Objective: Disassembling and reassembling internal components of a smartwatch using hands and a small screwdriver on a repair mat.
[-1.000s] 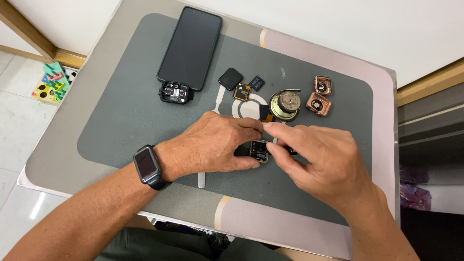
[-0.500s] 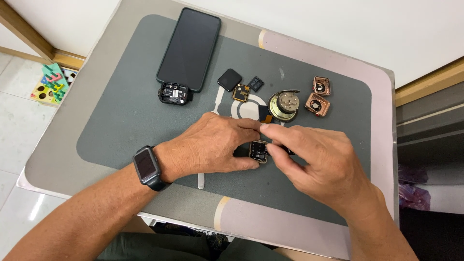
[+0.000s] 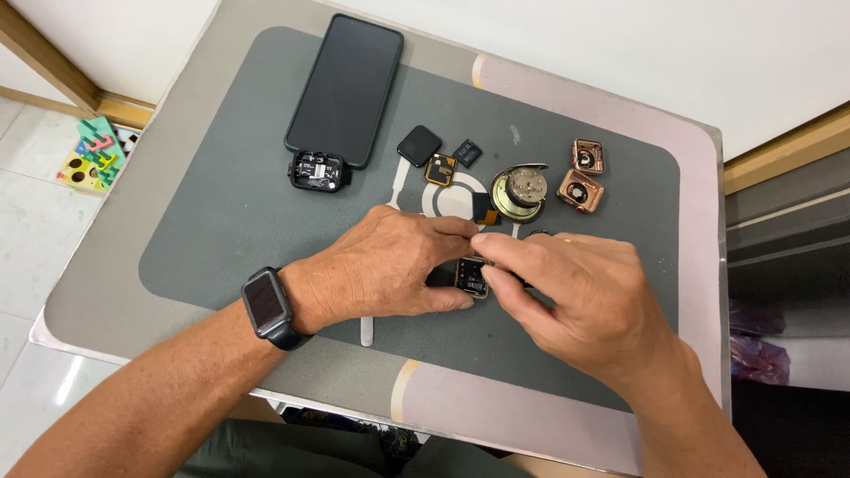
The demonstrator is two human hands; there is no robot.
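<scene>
A small opened watch case (image 3: 471,276) with exposed electronics lies on the dark grey mat (image 3: 230,204), held between both hands. My left hand (image 3: 385,264) pinches its left side and top edge with thumb and fingers. My right hand (image 3: 575,296) grips it from the right, thumb and forefinger on its edge. A dark smartwatch (image 3: 267,303) is on my left wrist. Much of the case is hidden by my fingers.
A black phone (image 3: 345,87) lies at the mat's far side, with a black watch body (image 3: 319,170) below it. Small black screens (image 3: 419,145), a round brass-coloured part (image 3: 522,190) and two copper-coloured watch cases (image 3: 582,174) lie beyond my hands. A colourful toy (image 3: 93,158) sits on the floor, left.
My hands have stayed around the small watch case; the fingers of my right hand have shifted slightly on its edge. Nothing else has moved.
</scene>
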